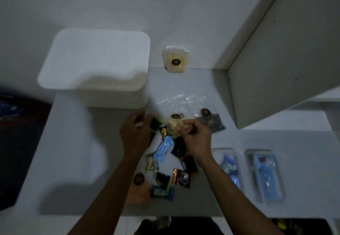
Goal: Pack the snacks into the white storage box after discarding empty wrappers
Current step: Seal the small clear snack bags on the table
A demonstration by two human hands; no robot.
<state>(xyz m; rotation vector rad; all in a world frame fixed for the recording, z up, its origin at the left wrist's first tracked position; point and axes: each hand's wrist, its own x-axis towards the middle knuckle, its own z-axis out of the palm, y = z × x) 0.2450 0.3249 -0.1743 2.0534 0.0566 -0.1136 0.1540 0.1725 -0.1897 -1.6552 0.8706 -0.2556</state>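
1. I see the white box (pixel 95 69) at the back left of the counter (pixel 73 152), against the wall, with its lid on.
2. The snacks (pixel 165 153) lie in a loose pile at the middle of the counter, in front of the box and to its right: a light blue wrapper (pixel 163 147), several black packets, an orange-edged one (pixel 181 177) and a dark blue bar (pixel 161 192) nearest me.
3. My left hand (pixel 135 133) hangs over the far left edge of the pile, fingers loosely curled and a little spread; a black packet with a green edge (pixel 156 124) sits just at the fingertips, but the blur keeps me from telling whether they grip it.
4. My right hand (pixel 196 137) is over the far right of the pile, fingers curled in tight. They seem to pinch something small and dark, but I cannot tell what.
5. A pale yellow packet (pixel 174 125) lies between the two hands.
6. A clear bag (pixel 184 100) lies flat beyond the pile, with a dark sachet (pixel 211 120) at its right corner.
7. A small clear tub with a dark round label (pixel 175 61) stands at the back by the wall, right of the box.
8. Two clear trays (pixel 265 176) holding blue packs lie well to the right.
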